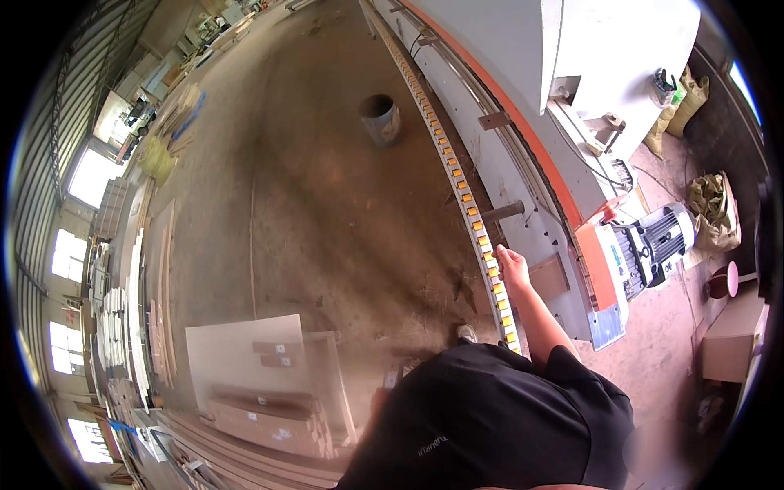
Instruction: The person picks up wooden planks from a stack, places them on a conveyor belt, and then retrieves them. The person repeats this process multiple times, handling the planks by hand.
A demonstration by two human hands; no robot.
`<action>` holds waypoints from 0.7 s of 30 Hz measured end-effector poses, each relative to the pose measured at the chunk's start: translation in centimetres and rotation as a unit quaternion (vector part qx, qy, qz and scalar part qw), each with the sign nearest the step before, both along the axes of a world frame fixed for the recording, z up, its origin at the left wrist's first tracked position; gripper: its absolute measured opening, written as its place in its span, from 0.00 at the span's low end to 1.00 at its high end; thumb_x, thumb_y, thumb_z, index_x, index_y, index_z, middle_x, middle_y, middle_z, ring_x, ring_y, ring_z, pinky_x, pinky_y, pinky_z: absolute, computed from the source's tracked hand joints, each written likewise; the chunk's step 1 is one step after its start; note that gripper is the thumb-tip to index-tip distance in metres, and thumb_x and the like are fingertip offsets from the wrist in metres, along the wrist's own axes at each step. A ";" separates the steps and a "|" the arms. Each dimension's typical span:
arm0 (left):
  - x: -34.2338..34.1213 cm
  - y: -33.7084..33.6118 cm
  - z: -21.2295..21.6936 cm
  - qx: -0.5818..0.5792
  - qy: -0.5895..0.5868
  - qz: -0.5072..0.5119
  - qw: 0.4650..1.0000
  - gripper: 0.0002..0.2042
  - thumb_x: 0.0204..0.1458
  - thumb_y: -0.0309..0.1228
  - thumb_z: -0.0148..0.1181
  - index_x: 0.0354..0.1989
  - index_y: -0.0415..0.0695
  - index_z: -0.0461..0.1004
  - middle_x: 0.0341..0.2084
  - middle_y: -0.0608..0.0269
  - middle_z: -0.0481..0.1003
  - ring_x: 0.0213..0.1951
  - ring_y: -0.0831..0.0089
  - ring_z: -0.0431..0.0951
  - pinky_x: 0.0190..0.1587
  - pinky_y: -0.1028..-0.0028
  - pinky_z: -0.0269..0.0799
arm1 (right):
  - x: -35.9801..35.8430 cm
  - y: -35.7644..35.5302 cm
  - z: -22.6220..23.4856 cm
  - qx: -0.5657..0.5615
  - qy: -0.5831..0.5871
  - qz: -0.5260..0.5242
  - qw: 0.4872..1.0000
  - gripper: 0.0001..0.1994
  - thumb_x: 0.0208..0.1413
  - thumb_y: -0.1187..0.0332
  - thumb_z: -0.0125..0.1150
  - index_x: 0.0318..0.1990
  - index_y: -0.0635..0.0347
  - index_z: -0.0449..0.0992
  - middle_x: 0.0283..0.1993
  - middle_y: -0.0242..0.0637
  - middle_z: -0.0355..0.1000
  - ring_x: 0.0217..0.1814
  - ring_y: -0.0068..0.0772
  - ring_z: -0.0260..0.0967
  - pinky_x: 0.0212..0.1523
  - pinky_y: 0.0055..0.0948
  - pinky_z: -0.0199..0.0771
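My right hand (512, 266) is closed, fingers curled, beside a long rail (442, 155) set with yellow rollers. It overlaps the rail's edge. Whether it touches the rail, or holds anything small, I cannot make out. The rail runs along the front of a large white machine (482, 155) with an orange strip. Of my left arm (380, 402) only a blurred patch shows at the edge of my black shirt, and the left hand is not visible. Left of it, blurred brown boards (269, 420) lie by a pale panel (245, 351).
A grey bucket (380, 122) stands on the concrete floor left of the rail. A motor (657, 237) juts from the machine's near end. Sacks (713, 211) and a cardboard box (733, 343) stand at the right. Long planks (163, 286) lie along the left side.
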State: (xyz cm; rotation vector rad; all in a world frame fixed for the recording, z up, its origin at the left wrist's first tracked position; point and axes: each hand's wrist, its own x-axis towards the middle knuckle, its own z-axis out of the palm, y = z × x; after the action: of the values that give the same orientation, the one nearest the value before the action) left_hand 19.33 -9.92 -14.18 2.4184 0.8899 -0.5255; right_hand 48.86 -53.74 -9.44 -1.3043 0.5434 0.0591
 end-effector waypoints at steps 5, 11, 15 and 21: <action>-4.6 2.2 -4.0 -0.023 0.018 0.068 0.997 0.28 0.45 0.49 0.73 0.45 0.39 0.75 0.38 0.42 0.80 0.43 0.47 0.83 0.41 0.53 0.76 | 1.4 -1.2 -1.0 0.038 -0.006 -0.018 0.999 0.15 0.68 0.54 0.60 0.37 0.57 0.79 0.20 0.23 0.65 0.17 0.14 0.56 0.19 0.19 0.56; -4.5 2.5 -5.8 -0.059 0.010 0.086 0.995 0.27 0.46 0.49 0.72 0.45 0.39 0.75 0.38 0.42 0.81 0.43 0.47 0.83 0.40 0.53 0.76 | 4.4 -1.6 -1.4 0.082 -0.016 -0.078 0.993 0.12 0.67 0.58 0.60 0.48 0.56 0.77 0.30 0.29 0.74 0.20 0.14 0.59 0.21 0.18 0.59; -3.8 2.5 -6.0 -0.072 0.001 0.081 0.994 0.27 0.47 0.50 0.71 0.44 0.39 0.76 0.37 0.43 0.81 0.42 0.47 0.83 0.40 0.53 0.76 | 6.2 -2.8 -1.0 0.085 -0.002 -0.101 0.991 0.15 0.67 0.57 0.59 0.55 0.53 0.76 0.41 0.31 0.79 0.27 0.16 0.65 0.27 0.19 0.67; -3.3 3.0 -5.8 -0.074 -0.007 0.079 0.994 0.26 0.49 0.50 0.70 0.44 0.38 0.76 0.37 0.43 0.81 0.42 0.48 0.83 0.40 0.53 0.76 | 8.8 -5.4 -2.8 0.123 -0.003 -0.128 0.984 0.20 0.66 0.54 0.58 0.61 0.48 0.74 0.58 0.25 0.76 0.40 0.22 0.69 0.42 0.29 0.74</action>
State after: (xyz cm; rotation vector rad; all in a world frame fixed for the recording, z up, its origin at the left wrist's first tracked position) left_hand 15.98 -6.90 -19.99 2.1946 0.9892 -0.4965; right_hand 57.65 -59.16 -12.28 -0.9865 0.6735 -0.0888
